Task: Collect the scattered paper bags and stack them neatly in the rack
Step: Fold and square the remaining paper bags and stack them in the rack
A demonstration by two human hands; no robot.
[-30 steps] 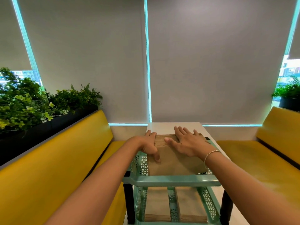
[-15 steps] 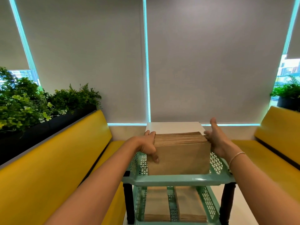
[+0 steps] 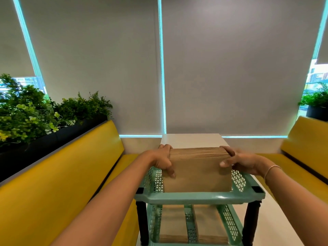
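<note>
Your left hand (image 3: 164, 161) and right hand (image 3: 238, 161) reach forward on outstretched forearms and clasp the two ends of a thick stack of brown paper bags (image 3: 197, 172). Your left thumb lies across the stack's near face with the fingers curled over the far top edge; your right thumb presses the near face while the fingers wrap the right end. A thin beaded bracelet (image 3: 271, 170) circles your right wrist.

The stack stands on edge in the top tier of a mint-green plastic rack (image 3: 198, 197), its many folded edges showing as fine ridges along the top and its near face smooth and flat. The rack has perforated lattice walls, a rounded rim and dark turned posts (image 3: 142, 222). In the lower tier, two further flat stacks of brown bags (image 3: 193, 238) lie side by side, parted by a lattice divider.

The rack sits on a white rectangular table (image 3: 191, 139) between glossy yellow upholstered benches (image 3: 71, 166). Grey roller blinds (image 3: 230, 68) hang behind; leafy green plants (image 3: 26, 112) fill a black planter at left
</note>
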